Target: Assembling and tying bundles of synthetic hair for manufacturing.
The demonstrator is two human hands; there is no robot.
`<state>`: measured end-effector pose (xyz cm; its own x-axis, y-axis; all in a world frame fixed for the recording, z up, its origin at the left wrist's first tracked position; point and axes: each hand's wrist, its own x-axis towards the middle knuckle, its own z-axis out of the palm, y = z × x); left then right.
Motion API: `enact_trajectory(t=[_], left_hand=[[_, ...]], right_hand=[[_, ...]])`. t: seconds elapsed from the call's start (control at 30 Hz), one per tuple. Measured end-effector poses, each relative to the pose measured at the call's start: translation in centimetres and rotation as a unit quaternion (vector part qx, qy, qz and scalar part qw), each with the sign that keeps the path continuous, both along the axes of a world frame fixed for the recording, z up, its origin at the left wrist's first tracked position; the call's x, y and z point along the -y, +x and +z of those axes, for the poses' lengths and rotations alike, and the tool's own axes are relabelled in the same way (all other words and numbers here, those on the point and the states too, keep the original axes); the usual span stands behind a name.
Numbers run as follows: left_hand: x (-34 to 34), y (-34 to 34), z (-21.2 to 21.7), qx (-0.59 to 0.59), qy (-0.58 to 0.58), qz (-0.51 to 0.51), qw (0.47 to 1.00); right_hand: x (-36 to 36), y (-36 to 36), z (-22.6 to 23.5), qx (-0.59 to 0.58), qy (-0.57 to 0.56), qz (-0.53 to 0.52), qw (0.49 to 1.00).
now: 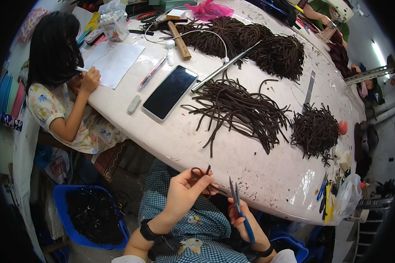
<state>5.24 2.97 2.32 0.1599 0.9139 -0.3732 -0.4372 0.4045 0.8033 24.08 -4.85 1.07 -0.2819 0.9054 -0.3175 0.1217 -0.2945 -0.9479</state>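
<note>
Close to the table's near edge, my left hand pinches a dark brown cord bent into a small loop or knot between thumb and fingers. A length of this cord runs rightward toward my right hand, which grips scissors with blue handles. The blades point up and stand slightly apart, beside the cord; whether they touch it, I cannot tell. Beyond my hands lies a loose spread of brown cords. To its right sits a heap of knotted cords.
Thick cord bundles lie at the back, with a metal tube nearby. A phone rests left of the cords. At far left a person writes on paper. Below the table stands a blue basin of dark scraps.
</note>
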Motion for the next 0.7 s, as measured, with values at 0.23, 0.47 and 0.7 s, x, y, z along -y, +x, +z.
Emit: enact_trajectory(t=[0.23,0.47,0.7], left_hand=[[-0.2,0.1,0.2,-0.031,0.021,0.047,0.998],[0.1,0.4,-0.1,-0.036,0.030,0.053,0.998],[0.0,0.3,0.2,-0.029,0.022,0.030,0.999]], right_hand=[[0.6,-1.2,-0.5,0.059,0.032,0.029,0.997],[-0.5,-1.6,0.1,0.105,0.076,0.034,0.991],[-0.1,-1.4,0.2,0.091,0.022,-0.014,0.996]])
